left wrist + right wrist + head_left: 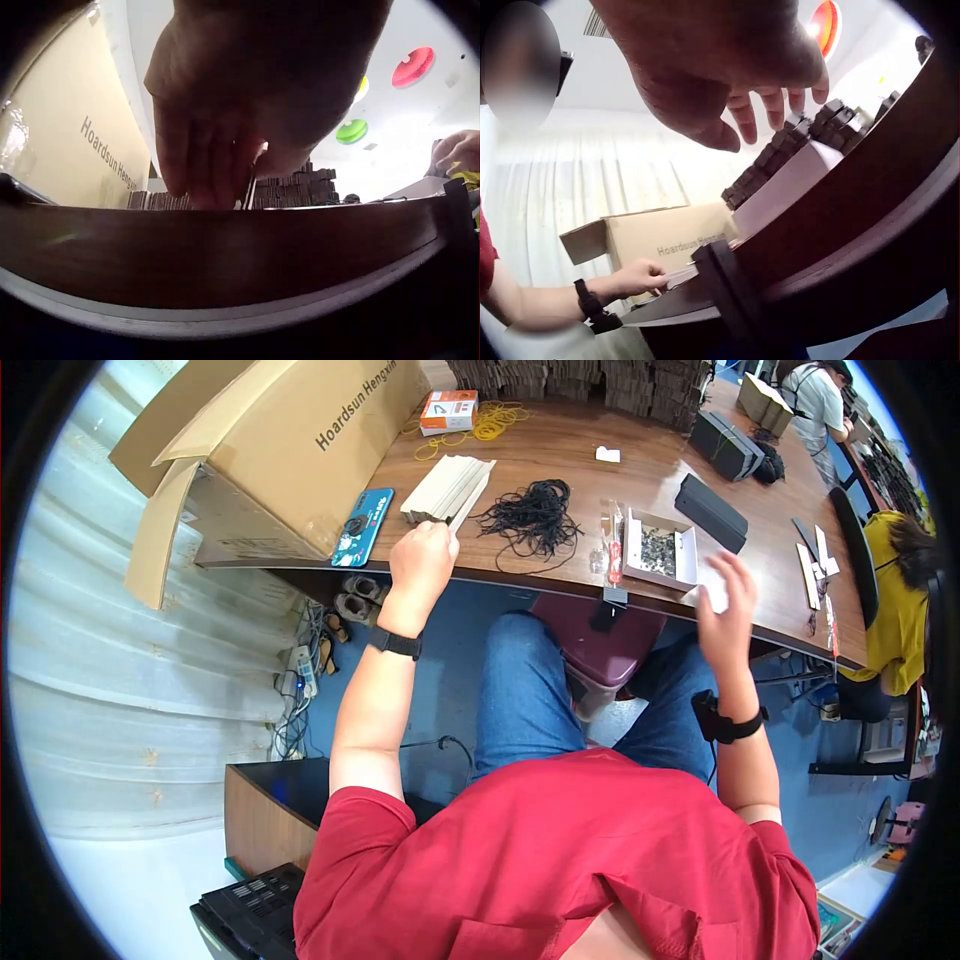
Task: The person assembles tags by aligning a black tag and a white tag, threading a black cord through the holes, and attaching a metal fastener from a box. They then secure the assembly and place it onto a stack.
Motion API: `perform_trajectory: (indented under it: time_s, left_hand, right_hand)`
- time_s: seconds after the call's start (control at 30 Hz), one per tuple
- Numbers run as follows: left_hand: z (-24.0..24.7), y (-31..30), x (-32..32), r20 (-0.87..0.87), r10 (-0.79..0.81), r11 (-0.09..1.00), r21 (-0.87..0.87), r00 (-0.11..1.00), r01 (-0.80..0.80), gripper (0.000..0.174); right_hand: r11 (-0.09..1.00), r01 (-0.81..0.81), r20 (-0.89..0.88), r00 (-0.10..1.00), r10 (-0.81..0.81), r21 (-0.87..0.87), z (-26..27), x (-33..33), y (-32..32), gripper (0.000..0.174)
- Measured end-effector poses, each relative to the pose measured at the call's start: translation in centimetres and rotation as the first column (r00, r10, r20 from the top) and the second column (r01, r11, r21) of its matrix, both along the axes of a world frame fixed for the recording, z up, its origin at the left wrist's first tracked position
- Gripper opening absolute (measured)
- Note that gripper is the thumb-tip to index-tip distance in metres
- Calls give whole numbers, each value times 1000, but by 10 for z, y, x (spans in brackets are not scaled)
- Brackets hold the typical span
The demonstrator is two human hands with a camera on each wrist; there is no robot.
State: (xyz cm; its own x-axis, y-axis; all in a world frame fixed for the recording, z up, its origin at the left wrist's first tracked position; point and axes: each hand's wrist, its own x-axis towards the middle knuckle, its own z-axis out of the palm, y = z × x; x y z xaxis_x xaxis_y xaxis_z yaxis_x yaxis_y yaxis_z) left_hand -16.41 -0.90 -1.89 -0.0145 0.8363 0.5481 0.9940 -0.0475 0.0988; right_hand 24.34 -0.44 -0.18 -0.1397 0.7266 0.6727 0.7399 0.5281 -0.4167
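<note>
The person wears a red short-sleeved shirt [560, 850], blue jeans [525, 690] and black wrist straps [398, 644].

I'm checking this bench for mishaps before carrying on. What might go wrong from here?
1. The left hand pinches one card from the cream card stack; pulling it may drag others off the table edge.
2. The right hand hovers open beside the small box of metal bits, near the edge; a careless sweep might tip it.
</note>
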Motion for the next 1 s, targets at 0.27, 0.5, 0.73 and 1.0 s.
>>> perform_trajectory:
  time_s: [0.27,0.5,0.73,1.0]
  left_hand:
    - [-28,17,-15,524,46,996,42,851,-79,16]
    - [-26,16,-26,840,-12,994,68,543,-82,17]
    - [-16,2,-13,755,5,982,118,655,-144,23]
    - [-29,-22,17,921,-84,962,174,380,-210,19]
  right_hand:
    - [953,-302,-12,953,302,-1,17,-62,-9,23]
    - [925,-352,-132,933,335,-139,0,-55,-21,18]
    - [918,-366,-180,924,339,-150,1,-54,-25,16]
    - [832,-491,-375,844,382,-257,-7,-60,-41,10]
